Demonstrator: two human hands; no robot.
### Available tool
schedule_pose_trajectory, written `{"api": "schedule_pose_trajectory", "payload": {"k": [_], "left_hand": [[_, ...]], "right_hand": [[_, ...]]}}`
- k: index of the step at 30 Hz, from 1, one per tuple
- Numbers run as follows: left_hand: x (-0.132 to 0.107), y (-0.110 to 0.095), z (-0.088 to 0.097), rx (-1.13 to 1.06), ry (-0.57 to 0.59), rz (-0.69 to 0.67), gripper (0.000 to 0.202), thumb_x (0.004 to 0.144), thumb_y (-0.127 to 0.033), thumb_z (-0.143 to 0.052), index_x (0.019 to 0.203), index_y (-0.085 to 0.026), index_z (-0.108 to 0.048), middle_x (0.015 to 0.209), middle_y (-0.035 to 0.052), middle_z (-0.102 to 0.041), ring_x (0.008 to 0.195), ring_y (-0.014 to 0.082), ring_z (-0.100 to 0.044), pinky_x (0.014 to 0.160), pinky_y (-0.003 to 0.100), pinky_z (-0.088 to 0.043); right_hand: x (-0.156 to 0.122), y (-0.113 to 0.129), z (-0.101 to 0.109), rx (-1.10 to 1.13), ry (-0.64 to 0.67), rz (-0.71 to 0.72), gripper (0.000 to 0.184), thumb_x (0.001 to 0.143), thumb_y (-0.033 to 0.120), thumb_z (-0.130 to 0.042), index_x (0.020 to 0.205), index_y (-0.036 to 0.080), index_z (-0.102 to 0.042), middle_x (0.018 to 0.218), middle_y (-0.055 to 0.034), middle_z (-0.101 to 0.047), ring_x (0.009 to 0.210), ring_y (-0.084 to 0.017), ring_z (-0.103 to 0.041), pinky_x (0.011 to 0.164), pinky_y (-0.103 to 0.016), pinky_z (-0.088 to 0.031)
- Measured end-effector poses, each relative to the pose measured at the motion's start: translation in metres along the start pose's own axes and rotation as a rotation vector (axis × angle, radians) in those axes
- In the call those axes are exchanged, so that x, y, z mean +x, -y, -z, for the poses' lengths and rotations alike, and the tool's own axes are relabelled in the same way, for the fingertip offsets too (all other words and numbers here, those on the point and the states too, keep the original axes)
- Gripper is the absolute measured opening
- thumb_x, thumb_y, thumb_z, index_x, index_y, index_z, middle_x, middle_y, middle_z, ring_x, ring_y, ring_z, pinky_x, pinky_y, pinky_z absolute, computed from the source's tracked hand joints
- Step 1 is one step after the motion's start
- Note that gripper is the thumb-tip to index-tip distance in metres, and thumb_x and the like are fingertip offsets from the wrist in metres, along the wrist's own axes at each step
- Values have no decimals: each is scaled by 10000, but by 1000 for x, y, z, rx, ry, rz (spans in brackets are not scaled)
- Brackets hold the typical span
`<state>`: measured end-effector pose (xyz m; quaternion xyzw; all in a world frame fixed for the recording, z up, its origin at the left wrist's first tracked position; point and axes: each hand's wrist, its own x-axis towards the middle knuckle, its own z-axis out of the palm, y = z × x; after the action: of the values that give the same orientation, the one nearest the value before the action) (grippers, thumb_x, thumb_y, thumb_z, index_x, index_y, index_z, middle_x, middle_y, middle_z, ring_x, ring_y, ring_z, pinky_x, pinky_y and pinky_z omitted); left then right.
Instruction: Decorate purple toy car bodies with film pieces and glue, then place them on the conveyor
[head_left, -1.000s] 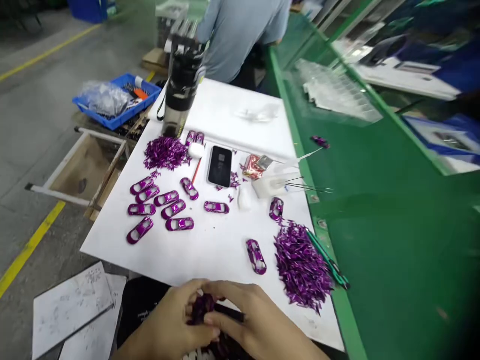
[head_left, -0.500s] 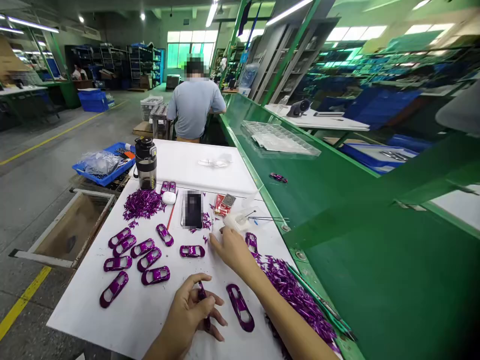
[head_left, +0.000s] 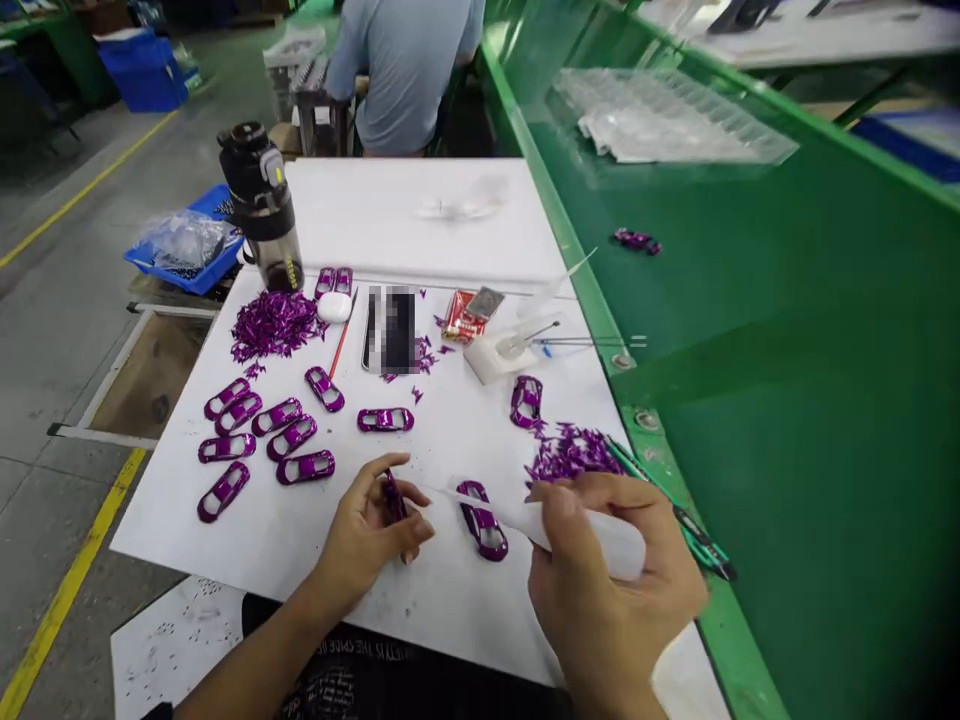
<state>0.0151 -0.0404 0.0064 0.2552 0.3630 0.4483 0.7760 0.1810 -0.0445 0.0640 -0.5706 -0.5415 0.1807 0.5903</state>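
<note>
My left hand [head_left: 367, 535] pinches a purple toy car body [head_left: 393, 497] on edge between thumb and fingers, above the white table [head_left: 420, 600]. In my right hand [head_left: 611, 590] is a white squeeze bottle [head_left: 619, 543] with a long thin nozzle, its tip pointing left toward the held car body. Under the nozzle another purple car body [head_left: 484, 522] lies flat. Beyond my right hand rises a pile of small purple pointed pieces [head_left: 574, 452], partly hidden by the hand. A further car shell [head_left: 526, 400] sits at that pile's far edge.
Several purple car shells [head_left: 292, 435] lie at left, near a second pile of pieces [head_left: 274, 325]. A dark drink bottle [head_left: 262, 215], a phone [head_left: 394, 330] and a white holder [head_left: 491, 357] with thin sticks stand farther back. The green conveyor [head_left: 720, 400] runs along the right; a person [head_left: 412, 75] sits ahead.
My right hand has come back from the white holder and now grips the squeeze bottle. The left hand still holds the car body. The view has tilted down.
</note>
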Motion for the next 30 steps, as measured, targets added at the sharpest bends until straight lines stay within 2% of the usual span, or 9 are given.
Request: {"api": "schedule_pose_trajectory", "payload": {"k": [3,6,9,17,25,30], "left_hand": [[-1,1,1,-26,-10,-5,720,765,-283,-924,1369,-239,-535,1054,51,-609,736,107,-558,553,214,-476],[-2,0,1,-27,-11,-5,708,773,-263,-919,1368,-245,-536,1057,42,-616,712,91,-562,562,207,-488],[-3,-1,2,-18,-9,3,703,772,-255,-921,1365,-246,-544,1041,30,-629,668,69,-553,567,202,-496],[-2,1,4,-43,-22,24,686,781,-269,-918,1363,-250,-555,1043,35,-634,700,86,-567,567,203,-504],[0,0,5,-64,-15,42,652,802,-263,-904,1356,-254,-560,1040,25,-640,692,75,-570,583,202,-509],[-1,-1,4,-68,-18,49,650,797,-267,-908,1347,-252,-563,1026,21,-647,676,73,-571,576,203,-505]], "right_hand": [[-8,3,-13,324,-24,164,339,1063,164,-674,812,243,-460,660,45,-390,492,-163,-384,443,-297,-369],[-18,3,-15,253,78,288,328,1034,24,-606,791,213,-493,683,27,-425,510,-149,-394,450,-302,-354],[-25,3,-12,165,152,293,332,952,-69,-623,801,200,-499,701,29,-445,515,-133,-428,446,-291,-361],[-26,7,-14,43,197,212,293,968,-19,-602,807,207,-510,703,26,-501,499,-139,-502,438,-274,-397],[-26,6,-16,22,190,227,293,947,-34,-608,804,206,-518,696,31,-479,509,-142,-511,461,-266,-428],[-26,6,-19,-7,162,222,284,954,-13,-618,801,212,-532,668,30,-485,506,-159,-532,434,-273,-403]]}}
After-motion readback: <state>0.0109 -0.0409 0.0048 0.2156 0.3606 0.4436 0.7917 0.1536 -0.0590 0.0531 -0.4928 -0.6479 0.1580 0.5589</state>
